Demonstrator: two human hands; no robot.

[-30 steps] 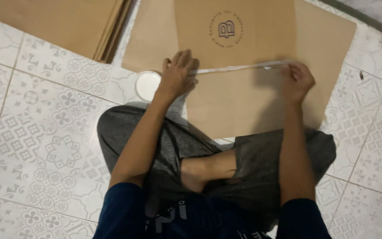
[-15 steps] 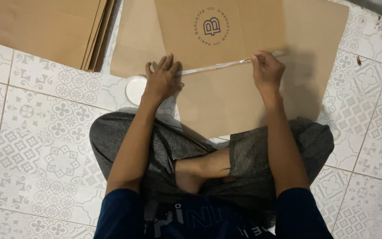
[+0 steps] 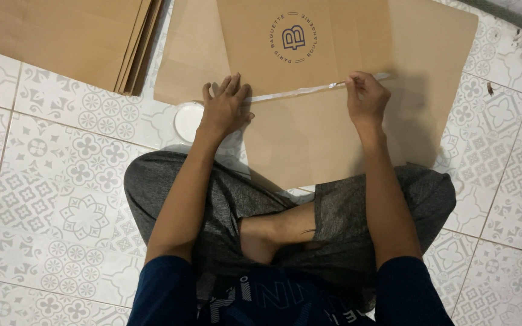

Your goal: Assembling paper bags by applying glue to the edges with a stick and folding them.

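Observation:
I sit cross-legged on a tiled floor with a brown paper sheet (image 3: 309,145) in front of me. A folded brown flap with a round dark printed emblem (image 3: 309,54) lies over its upper part. A thin white strip (image 3: 291,92) runs along the flap's lower edge. My left hand (image 3: 225,108) lies flat with fingers spread, pressing on the strip's left end. My right hand (image 3: 367,99) pinches the strip near its right end with fingertips curled. A small stretch of strip sticks out past that hand.
A small round white container (image 3: 187,121) stands on the floor just left of my left hand. A stack of brown sheets (image 3: 61,36) lies at the top left. My crossed legs in grey trousers (image 3: 333,229) are right below the paper.
My right hand has slid left along the white strip, closer to my left hand. The left hand stays pressed on the paper. The view has shifted slightly.

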